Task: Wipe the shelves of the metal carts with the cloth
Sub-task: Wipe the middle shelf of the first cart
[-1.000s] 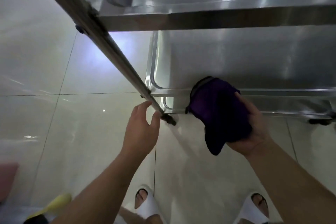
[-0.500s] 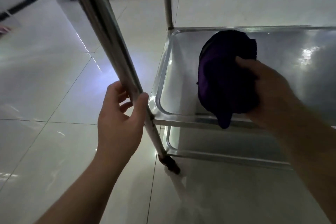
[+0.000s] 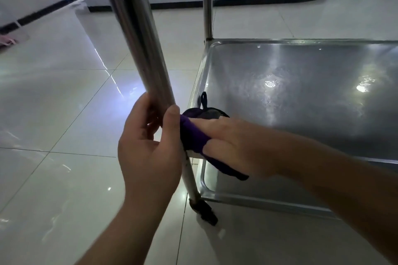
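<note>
Your right hand [image 3: 228, 146] has its fingers laid fairly straight over the purple cloth [image 3: 192, 135], pressing it into the near-left corner of the middle shelf [image 3: 301, 92]. Cloth is bunched there: part on the shelf floor, part draped over the near rim, a loop sticking up behind it. Your left hand [image 3: 148, 146] is wrapped round the near-left post [image 3: 137, 28], thumb touching the cloth.

Risks as I read it:
- The two hands are touching in that corner. Push the cloth further left and you jam it, or a finger, between post and raised rim.
- Cloth tail hangs over the near rim above the lower shelf [image 3: 247, 191]. Sweep right without regathering and it drags, so the pad covers less steel.
- The caster [image 3: 204, 213] sits on glossy tile floor [image 3: 53, 114]. Can't tell if it's locked. A hard stroke could roll the cart; your left grip is the only brake.
- Shelf surface looks streaky, possibly wet. Can't confirm.

Room:
- Right and far across the shelf is open steel, nothing standing on it. That's the free stroke direction.
- Left is blocked by the post, far-left corner by the far post [image 3: 207, 6].
- Raised lip all round; the far-left corner shows rounded.
- Headroom below the upper tier is out of view.
</note>
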`<state>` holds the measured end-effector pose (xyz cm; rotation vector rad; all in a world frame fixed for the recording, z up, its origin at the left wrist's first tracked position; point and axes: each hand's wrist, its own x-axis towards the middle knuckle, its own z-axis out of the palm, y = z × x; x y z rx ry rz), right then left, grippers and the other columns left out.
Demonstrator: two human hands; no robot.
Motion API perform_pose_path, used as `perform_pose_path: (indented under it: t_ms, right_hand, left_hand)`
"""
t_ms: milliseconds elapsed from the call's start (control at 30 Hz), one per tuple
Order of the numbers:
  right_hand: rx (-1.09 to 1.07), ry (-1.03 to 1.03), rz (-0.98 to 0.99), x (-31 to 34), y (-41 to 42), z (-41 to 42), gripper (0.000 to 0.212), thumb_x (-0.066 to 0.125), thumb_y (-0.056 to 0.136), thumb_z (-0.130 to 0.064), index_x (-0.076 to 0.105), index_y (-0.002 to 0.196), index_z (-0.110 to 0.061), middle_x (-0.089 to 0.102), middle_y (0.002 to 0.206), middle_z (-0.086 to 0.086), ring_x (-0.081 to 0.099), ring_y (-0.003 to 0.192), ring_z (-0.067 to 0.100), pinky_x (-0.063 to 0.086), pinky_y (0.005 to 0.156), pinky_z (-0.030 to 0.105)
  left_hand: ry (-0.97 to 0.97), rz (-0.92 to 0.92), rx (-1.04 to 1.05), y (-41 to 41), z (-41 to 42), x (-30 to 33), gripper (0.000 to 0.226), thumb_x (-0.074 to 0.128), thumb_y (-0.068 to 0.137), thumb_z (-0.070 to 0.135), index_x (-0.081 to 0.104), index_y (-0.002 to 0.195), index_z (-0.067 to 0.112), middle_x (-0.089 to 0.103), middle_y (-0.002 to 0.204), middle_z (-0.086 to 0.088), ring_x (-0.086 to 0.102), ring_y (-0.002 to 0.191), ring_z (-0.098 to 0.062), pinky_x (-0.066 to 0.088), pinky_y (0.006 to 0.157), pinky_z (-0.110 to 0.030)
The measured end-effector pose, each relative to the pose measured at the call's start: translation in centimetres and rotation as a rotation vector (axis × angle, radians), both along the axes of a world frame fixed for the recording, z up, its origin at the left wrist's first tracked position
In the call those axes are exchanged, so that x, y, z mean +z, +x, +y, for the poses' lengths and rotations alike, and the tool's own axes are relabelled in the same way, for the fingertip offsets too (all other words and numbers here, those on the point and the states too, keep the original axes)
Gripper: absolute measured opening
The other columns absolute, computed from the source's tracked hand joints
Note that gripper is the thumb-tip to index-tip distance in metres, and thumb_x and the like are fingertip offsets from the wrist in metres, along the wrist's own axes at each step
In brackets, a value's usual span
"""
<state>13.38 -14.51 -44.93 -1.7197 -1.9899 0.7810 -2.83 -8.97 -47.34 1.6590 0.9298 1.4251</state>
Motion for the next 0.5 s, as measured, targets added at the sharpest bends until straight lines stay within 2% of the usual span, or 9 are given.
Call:
perform_pose_path:
  t_ms: [33, 100, 133, 167, 200, 233, 300, 400, 500]
  right_hand:
    - [0.002, -0.037, 0.017, -0.1, 0.2, 0.3, 0.017, 0.038, 0.099, -0.04, 0.052, 0.108, -0.043, 0.062, 0.095, -0.015, 0.059, 0.085, 0.004, 0.045, 0.079, 0.034]
    - [-0.001, -0.054, -0.08, -0.9, 0.9, 1.3, 0.032, 0.03, 0.1, -0.043, 0.047, 0.126, -0.05, 0.059, 0.127, -0.021, 0.053, 0.117, 0.001, 0.038, 0.101, 0.033]
    - [-0.007, -0.038, -0.16, -1.4, 1.2, 2.2, 0.043, 0.028, 0.1, -0.044, 0.039, 0.141, -0.051, 0.049, 0.148, -0.017, 0.042, 0.136, 0.005, 0.03, 0.114, 0.033]
    - [-0.015, -0.02, -0.224, -1.7, 1.5, 3.4, 0.05, 0.028, 0.101, -0.043, 0.031, 0.15, -0.05, 0.038, 0.161, -0.012, 0.03, 0.148, 0.009, 0.019, 0.12, 0.033]
    - [-0.026, -0.002, -0.263, -1.9, 1.9, 4.8, 0.052, 0.031, 0.102, -0.041, 0.028, 0.154, -0.048, 0.032, 0.165, -0.007, 0.023, 0.152, 0.011, 0.015, 0.121, 0.035]
    - [-0.045, 0.011, -0.292, -2.1, 2.5, 6.3, 0.053, 0.035, 0.102, -0.039, 0.028, 0.154, -0.048, 0.032, 0.165, -0.005, 0.022, 0.153, 0.014, 0.015, 0.122, 0.039]
    - [-0.134, 0.012, -0.315, -2.2, 4.4, 9.8, 0.053, 0.041, 0.101, -0.039, 0.03, 0.152, -0.048, 0.037, 0.161, -0.003, 0.031, 0.15, 0.023, 0.024, 0.122, 0.048]
    - [-0.353, -0.032, -0.287, -2.0, 8.5, 14.9, 0.051, 0.039, 0.1, -0.039, 0.035, 0.15, -0.042, 0.046, 0.15, 0.008, 0.046, 0.135, 0.036, 0.035, 0.114, 0.051]
    - [-0.569, -0.126, -0.331, -2.1, 11.4, 18.0, 0.06, 0.033, 0.098, -0.039, 0.026, 0.158, -0.039, 0.034, 0.161, 0.015, 0.036, 0.143, 0.042, 0.029, 0.118, 0.055]
  left_hand:
    - [-0.001, -0.007, 0.01, 0.2, -0.1, -0.2, 0.02, 0.061, 0.099, 0.03, 0.07, 0.113, 0.019, 0.072, 0.095, 0.005, 0.07, 0.092, -0.02, 0.055, 0.08, -0.027]
    - [0.01, -0.021, 0.023, 0.4, -0.2, -0.4, 0.019, 0.061, 0.1, 0.032, 0.069, 0.111, 0.019, 0.071, 0.093, 0.004, 0.07, 0.087, -0.02, 0.054, 0.077, -0.03]
    - [0.022, -0.023, 0.027, 0.5, -0.1, -0.4, 0.019, 0.061, 0.1, 0.031, 0.068, 0.111, 0.018, 0.07, 0.092, 0.004, 0.069, 0.085, -0.02, 0.053, 0.076, -0.029]
    - [0.034, -0.022, 0.032, 0.6, -0.1, -0.5, 0.019, 0.061, 0.1, 0.031, 0.068, 0.112, 0.017, 0.069, 0.092, 0.004, 0.068, 0.083, -0.02, 0.052, 0.075, -0.028]
    - [0.041, -0.019, 0.037, 0.6, -0.1, -0.6, 0.019, 0.061, 0.101, 0.03, 0.068, 0.112, 0.017, 0.068, 0.091, 0.004, 0.068, 0.082, -0.019, 0.051, 0.074, -0.026]
    - [0.049, -0.016, 0.041, 0.7, 0.0, -0.6, 0.019, 0.06, 0.101, 0.03, 0.068, 0.113, 0.018, 0.068, 0.09, 0.005, 0.067, 0.08, -0.018, 0.05, 0.073, -0.023]
    - [0.064, -0.009, 0.046, 0.7, 0.0, -0.6, 0.018, 0.06, 0.101, 0.03, 0.068, 0.112, 0.019, 0.066, 0.088, 0.006, 0.065, 0.078, -0.016, 0.049, 0.071, -0.021]
    - [0.08, 0.009, 0.04, 0.6, 0.2, -0.7, 0.022, 0.06, 0.1, 0.031, 0.068, 0.114, 0.015, 0.065, 0.089, 0.004, 0.065, 0.079, -0.02, 0.05, 0.074, -0.025]
    - [0.097, 0.018, 0.028, 0.4, 0.4, -0.5, 0.023, 0.06, 0.099, 0.032, 0.068, 0.112, 0.015, 0.065, 0.088, 0.003, 0.064, 0.08, -0.023, 0.05, 0.075, -0.025]
